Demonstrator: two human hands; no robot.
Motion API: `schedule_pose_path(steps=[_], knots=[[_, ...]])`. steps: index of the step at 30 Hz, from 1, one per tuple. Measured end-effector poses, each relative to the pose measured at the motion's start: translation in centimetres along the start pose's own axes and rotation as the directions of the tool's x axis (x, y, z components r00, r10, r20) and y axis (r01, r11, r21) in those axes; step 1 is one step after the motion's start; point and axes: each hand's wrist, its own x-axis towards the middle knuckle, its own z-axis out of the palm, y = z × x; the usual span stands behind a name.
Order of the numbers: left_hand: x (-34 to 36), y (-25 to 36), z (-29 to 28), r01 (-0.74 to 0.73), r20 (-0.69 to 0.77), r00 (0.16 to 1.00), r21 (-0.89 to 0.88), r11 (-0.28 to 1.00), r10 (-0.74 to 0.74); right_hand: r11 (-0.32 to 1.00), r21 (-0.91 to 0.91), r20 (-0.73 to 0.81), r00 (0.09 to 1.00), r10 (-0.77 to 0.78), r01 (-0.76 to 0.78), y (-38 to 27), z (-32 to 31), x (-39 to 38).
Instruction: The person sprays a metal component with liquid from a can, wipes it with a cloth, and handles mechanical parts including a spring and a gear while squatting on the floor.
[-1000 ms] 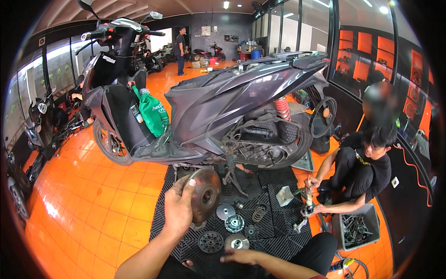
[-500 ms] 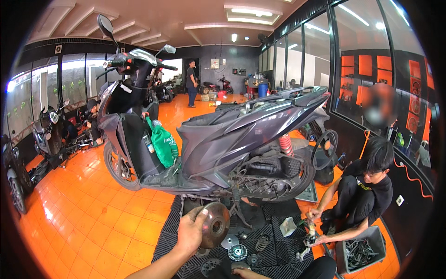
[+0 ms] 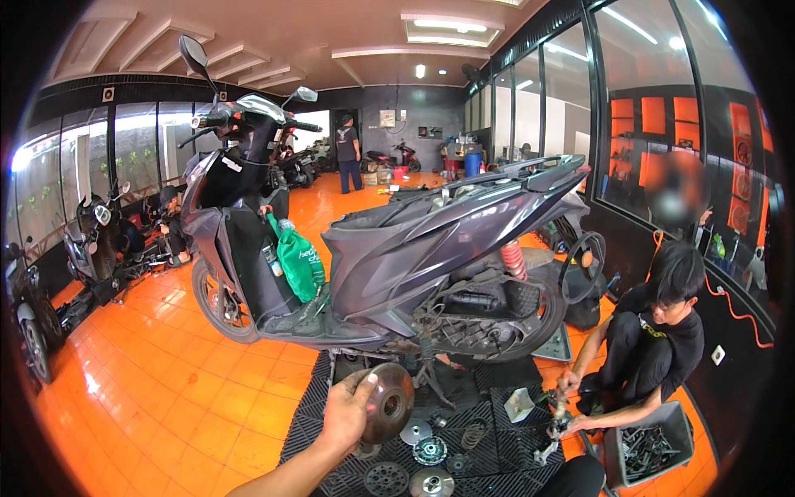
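Note:
Pinched between the thumb and fingers of my left hand (image 3: 346, 414) is a brown, bowl-shaped clutch bell (image 3: 386, 407) with a hole at its hub. It is held up over a black ribbed mat (image 3: 505, 443), beside the underside of a dark grey scooter (image 3: 414, 257). Just right of and below it, several parts lie on the mat: a silver disc (image 3: 416, 431), a toothed round part (image 3: 430, 451), a perforated disc (image 3: 387, 478), a coil spring (image 3: 474, 435) and a shiny conical pulley half (image 3: 431, 483). My right hand is out of view.
To the right a co-worker (image 3: 662, 340) squats, working on a metal part (image 3: 556, 427) with both hands. Beside them stands a grey bin (image 3: 650, 439) of tools. A green bag (image 3: 300, 261) hangs on the scooter. Glass panels line the right wall; other motorbikes stand at the left.
My view has shifted slightly, and the clutch bell stays in my left hand. Fingers seen at the lower edge have gone, leaving the pulley half uncovered. A person far back has turned.

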Motion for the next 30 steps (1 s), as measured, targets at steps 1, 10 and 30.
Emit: schedule_pose_path(steps=[1,10,30], knots=[[-0.1,0.0,-0.2,-0.001,-0.005,1.000,0.001,1.000,0.001,0.997,-0.075,-0.010,1.000,0.008,-0.008,0.4,0.0,0.5],[-0.3,0.3,-0.2,-0.056,-0.049,0.997,0.108,0.993,0.062,-0.013,0.943,-0.303,0.879,0.369,0.331,3.6,-9.2,-6.0],[0.4,-1.3,1.9,0.078,0.134,0.988,0.017,0.997,-0.080,-0.115,0.439,-0.756,0.436,0.488,0.891,-0.1,-14.2,-17.2]])
